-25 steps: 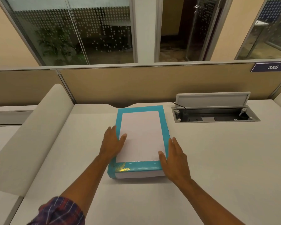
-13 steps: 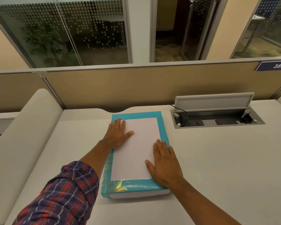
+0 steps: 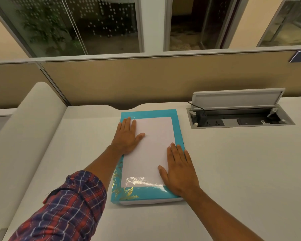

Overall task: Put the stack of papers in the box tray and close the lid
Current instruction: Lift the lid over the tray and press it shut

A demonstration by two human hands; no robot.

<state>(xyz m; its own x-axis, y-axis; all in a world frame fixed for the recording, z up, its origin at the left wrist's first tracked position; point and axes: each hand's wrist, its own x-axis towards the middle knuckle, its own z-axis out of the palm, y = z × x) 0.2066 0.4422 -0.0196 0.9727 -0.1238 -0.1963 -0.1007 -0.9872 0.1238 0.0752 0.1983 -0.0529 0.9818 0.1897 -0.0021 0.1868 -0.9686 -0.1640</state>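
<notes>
A teal box lid (image 3: pixel 176 122) with gold leaf print and a clear window sits closed over the white box tray (image 3: pixel 151 201) in the middle of the desk. White paper (image 3: pixel 153 146) shows through the window. My left hand (image 3: pixel 127 136) lies flat on the lid's far left part, fingers spread. My right hand (image 3: pixel 179 169) lies flat on the lid's near right part, fingers together and pointing away. Neither hand grips anything.
An open desk power hatch (image 3: pixel 240 119) with sockets and a raised flap lies right of the box. A tan partition (image 3: pixel 163 79) runs along the back. A padded divider (image 3: pixel 24 136) borders the desk (image 3: pixel 241 171) on the left.
Both hands slid from the box's near edges up onto the lid and now rest flat on it. The camera moved closer to the box.
</notes>
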